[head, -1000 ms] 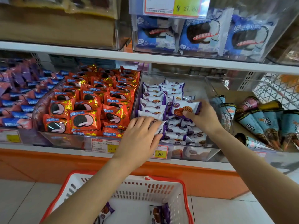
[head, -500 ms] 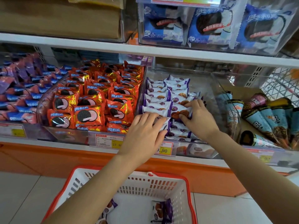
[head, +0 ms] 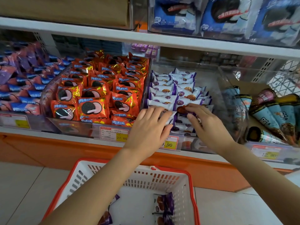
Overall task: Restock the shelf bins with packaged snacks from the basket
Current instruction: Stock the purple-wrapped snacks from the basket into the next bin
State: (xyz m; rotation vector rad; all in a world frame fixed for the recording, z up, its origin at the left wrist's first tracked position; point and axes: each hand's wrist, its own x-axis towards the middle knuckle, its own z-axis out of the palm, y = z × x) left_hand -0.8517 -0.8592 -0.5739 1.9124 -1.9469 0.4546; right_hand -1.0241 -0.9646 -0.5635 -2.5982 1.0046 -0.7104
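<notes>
The left hand (head: 149, 127) lies with nearly straight fingers flat on the front packet (head: 171, 119), pressing it down into its row. Just beside it, the right hand (head: 209, 127) pinches a white-and-purple packet (head: 182, 109) between thumb and forefinger, low over the stack and touching the packets beneath. Both work at the near end of the clear bin (head: 230, 98), whose rows beyond the fingertips stand neat, while part of its floor shows bare past the right hand. Left of the left hand sit the red packets (head: 90, 108); right of the right hand, the cone snacks (head: 267, 114). Below the wrists the basket (head: 162, 169) holds more purple packets (head: 164, 203). The wrappers look slick, so a packet wedged in crooked could tip the standing row or slide over the bin's low front edge towards the floor.
</notes>
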